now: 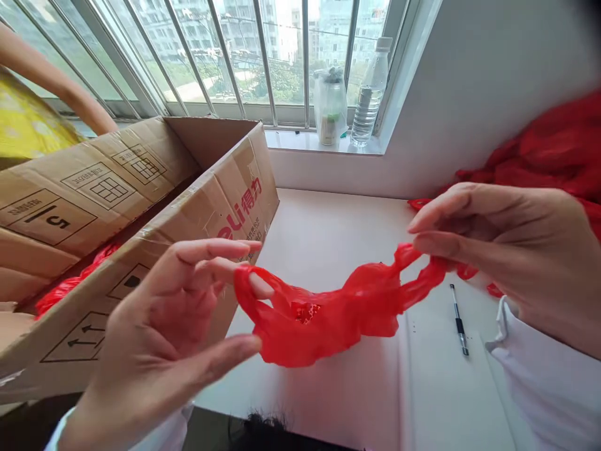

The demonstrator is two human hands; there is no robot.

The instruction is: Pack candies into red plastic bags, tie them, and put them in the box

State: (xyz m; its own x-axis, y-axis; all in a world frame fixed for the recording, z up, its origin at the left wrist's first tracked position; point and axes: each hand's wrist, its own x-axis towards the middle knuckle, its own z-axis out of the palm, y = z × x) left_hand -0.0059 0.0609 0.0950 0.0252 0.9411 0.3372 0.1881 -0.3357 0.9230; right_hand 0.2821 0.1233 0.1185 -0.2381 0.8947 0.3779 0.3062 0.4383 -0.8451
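Observation:
A red plastic bag (323, 319) is stretched sideways between my two hands above the white table. My left hand (159, 332) has a finger hooked through one loop handle, its thumb and other fingers spread apart. With thumb and fingertips pinched together, my right hand (507, 244) grips the handle at the other end. Between the handles the bag sags and looks crumpled. A small red-and-white patterned patch (307, 312) shows at the bag's middle; I cannot tell whether it is print or something inside.
To the left stands an open cardboard box (244, 188) with red plastic (75, 285) inside. Red bags (539, 150) are heaped at the right. A pen (459, 322) lies on the white table (319, 219). A water bottle (369, 103) and a bagged cup (330, 113) stand on the windowsill. Another person's arm (61, 88) is at upper left.

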